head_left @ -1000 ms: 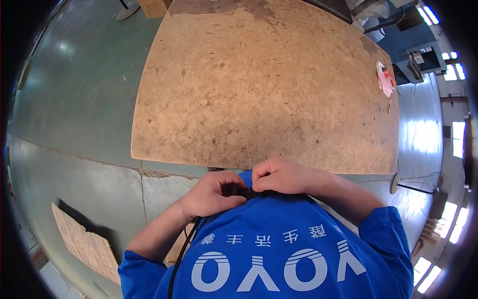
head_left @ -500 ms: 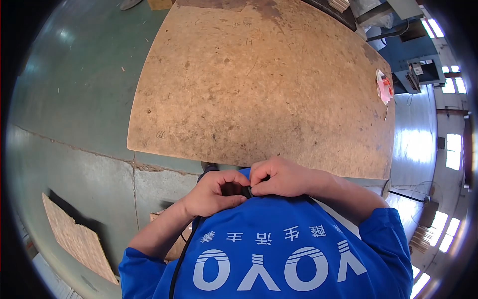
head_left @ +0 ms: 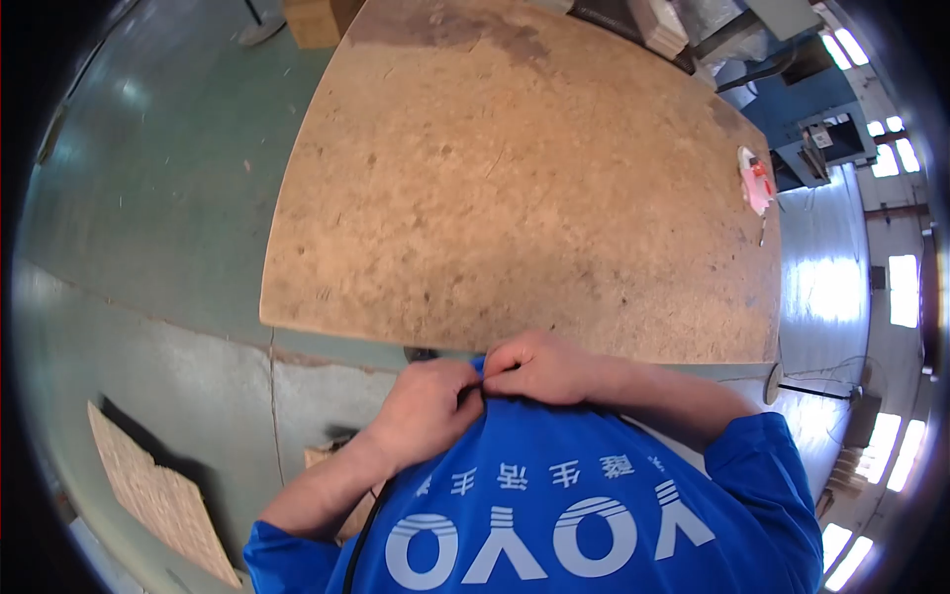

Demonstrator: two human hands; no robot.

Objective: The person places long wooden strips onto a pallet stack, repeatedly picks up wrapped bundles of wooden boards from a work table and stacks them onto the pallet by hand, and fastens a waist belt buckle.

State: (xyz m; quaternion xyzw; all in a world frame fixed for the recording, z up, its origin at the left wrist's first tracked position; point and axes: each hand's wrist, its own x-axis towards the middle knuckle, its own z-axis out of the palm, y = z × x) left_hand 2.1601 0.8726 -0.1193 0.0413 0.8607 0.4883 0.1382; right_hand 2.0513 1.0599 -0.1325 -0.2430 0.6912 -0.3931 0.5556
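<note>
A blue shirt (head_left: 554,465) with white lettering covers my front. My left hand (head_left: 427,406) is closed at its lower front, thumb and fingers pinching the blue cloth. Right beside it, my right hand (head_left: 537,368) is closed on the same bunched cloth, fingertips nearly touching the left ones. Anything small between the fingers is hidden. A black cord (head_left: 366,530) runs along the left side of the shirt. Both hands are just short of the near edge of a worn wooden table (head_left: 515,198).
Pink and red items (head_left: 757,185) lie at the table's right edge. A broken board (head_left: 158,490) is on the floor at left. A cardboard box (head_left: 315,24) stands beyond the table's far left corner, and blue machinery (head_left: 811,124) is at the far right.
My hands have drawn closer together and now pinch blue cloth. A small dark piece seen between the fingers before is out of sight. The view has shifted slightly.
</note>
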